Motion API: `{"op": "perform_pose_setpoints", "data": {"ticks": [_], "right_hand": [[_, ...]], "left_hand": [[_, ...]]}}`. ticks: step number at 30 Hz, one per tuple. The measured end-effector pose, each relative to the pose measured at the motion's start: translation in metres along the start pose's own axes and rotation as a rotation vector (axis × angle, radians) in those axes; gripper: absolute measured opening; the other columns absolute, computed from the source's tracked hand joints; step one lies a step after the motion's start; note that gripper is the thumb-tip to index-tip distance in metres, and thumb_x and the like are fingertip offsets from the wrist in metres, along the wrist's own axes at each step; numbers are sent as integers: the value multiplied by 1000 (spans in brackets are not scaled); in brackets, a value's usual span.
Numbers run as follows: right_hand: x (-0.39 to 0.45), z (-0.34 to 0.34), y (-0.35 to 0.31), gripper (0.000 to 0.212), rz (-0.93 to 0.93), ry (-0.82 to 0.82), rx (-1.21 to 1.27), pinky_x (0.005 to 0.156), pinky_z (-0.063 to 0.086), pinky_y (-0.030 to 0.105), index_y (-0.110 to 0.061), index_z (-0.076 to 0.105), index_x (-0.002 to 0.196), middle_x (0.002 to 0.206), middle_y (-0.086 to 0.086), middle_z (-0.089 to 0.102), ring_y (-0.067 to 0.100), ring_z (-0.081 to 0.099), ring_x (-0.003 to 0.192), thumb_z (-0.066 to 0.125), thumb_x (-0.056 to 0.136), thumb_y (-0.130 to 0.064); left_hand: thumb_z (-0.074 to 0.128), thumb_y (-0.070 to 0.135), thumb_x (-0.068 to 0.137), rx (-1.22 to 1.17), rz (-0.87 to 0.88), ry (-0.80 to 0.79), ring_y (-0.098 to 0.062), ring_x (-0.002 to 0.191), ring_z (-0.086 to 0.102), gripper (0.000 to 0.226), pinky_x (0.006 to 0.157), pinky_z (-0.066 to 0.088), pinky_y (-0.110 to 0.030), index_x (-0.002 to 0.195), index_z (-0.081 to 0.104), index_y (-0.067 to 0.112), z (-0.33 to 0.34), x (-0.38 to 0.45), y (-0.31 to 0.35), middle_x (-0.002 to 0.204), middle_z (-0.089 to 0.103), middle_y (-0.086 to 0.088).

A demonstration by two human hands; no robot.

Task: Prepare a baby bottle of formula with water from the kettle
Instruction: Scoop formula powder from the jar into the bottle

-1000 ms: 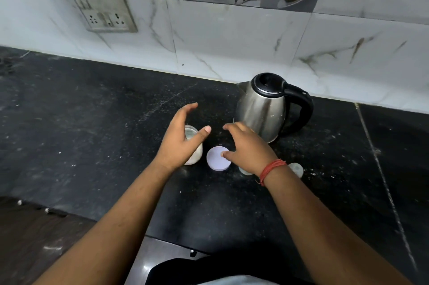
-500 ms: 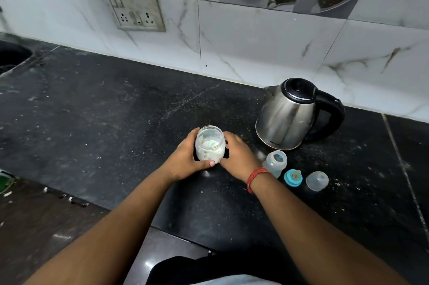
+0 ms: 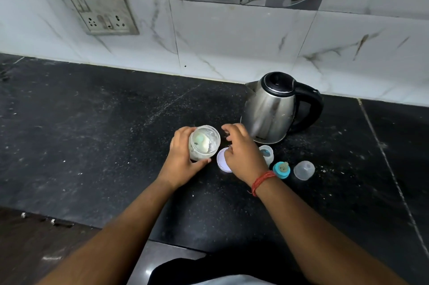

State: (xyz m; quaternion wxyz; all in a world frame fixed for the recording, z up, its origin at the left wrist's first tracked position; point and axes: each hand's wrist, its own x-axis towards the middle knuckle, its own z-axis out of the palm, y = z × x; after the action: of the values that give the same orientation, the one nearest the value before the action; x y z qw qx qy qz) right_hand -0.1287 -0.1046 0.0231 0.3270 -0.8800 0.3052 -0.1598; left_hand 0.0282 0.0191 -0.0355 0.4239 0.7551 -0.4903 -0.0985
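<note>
My left hand (image 3: 182, 160) grips an open clear jar (image 3: 204, 143) of white formula powder with a pale green scoop inside. The jar's round white lid (image 3: 221, 162) lies flat on the black counter (image 3: 92, 136) just right of it. My right hand (image 3: 242, 153) hovers over that lid with its fingers apart and the thumb at the lid's edge. Behind my right hand stands the small clear baby bottle (image 3: 267, 153), partly hidden. A teal nipple ring (image 3: 281, 169) and a clear dome cap (image 3: 304, 170) sit to its right. The steel kettle (image 3: 269, 110) with a black handle stands behind, lid closed.
A tiled wall runs along the back of the counter, with a socket plate (image 3: 102, 9) at upper left. The counter's front edge (image 3: 130, 233) lies close to my body. White powder specks dot the counter around the kettle.
My right hand has come off the jar and now sits over the lid on the counter. My left hand keeps hold of the jar. The view has shifted.
</note>
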Motion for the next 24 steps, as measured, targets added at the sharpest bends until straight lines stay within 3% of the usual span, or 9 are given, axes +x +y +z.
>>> {"op": "perform_pose_setpoints", "data": {"ticks": [2,4,9,11,15,19,24], "right_hand": [[-2,-12,-3,50,-101,23,-71,87,53,39,-14,59,126,129,0,53,21,62,98,53,80,6],[-2,-22,-6,48,-160,-85,-188,80,53,43,-18,60,125,130,-3,53,26,63,91,52,81,1],[1,-26,-6,44,-96,-381,-412,87,54,46,-31,46,136,141,-2,49,33,63,109,58,94,-26],[4,-29,-4,47,-82,-457,-442,89,53,44,-33,43,140,142,1,49,33,62,111,58,95,-29],[9,-35,-7,33,-69,-586,-478,83,52,38,-19,52,130,128,6,57,29,61,100,55,97,-23],[10,-39,-7,29,-43,-582,-524,72,44,31,-14,59,124,118,6,63,24,57,86,56,96,-25],[8,-47,-5,32,-75,-508,-475,88,55,40,-21,63,122,118,0,64,28,63,103,61,91,-29]], "left_hand": [[91,27,72,19,22,23,-17,135,39,87,114,36,-35,143,42,15,2,2,5,142,39,0],[91,29,73,36,50,31,-20,135,39,87,114,36,-35,144,43,12,7,5,9,143,40,-4],[90,26,76,87,99,46,-16,135,34,87,111,28,-22,146,42,12,23,5,22,149,37,-6],[90,24,75,123,134,58,-17,135,34,87,111,30,-28,146,40,13,28,6,29,149,37,-8],[89,22,74,187,199,59,-29,136,39,84,109,37,-35,144,41,15,34,8,41,148,39,-10],[86,22,76,251,247,78,-32,132,41,79,110,43,-44,142,45,11,38,10,52,146,43,-13],[84,24,76,245,229,120,-32,132,41,78,108,42,-41,142,43,12,39,9,55,145,42,-12]]}}
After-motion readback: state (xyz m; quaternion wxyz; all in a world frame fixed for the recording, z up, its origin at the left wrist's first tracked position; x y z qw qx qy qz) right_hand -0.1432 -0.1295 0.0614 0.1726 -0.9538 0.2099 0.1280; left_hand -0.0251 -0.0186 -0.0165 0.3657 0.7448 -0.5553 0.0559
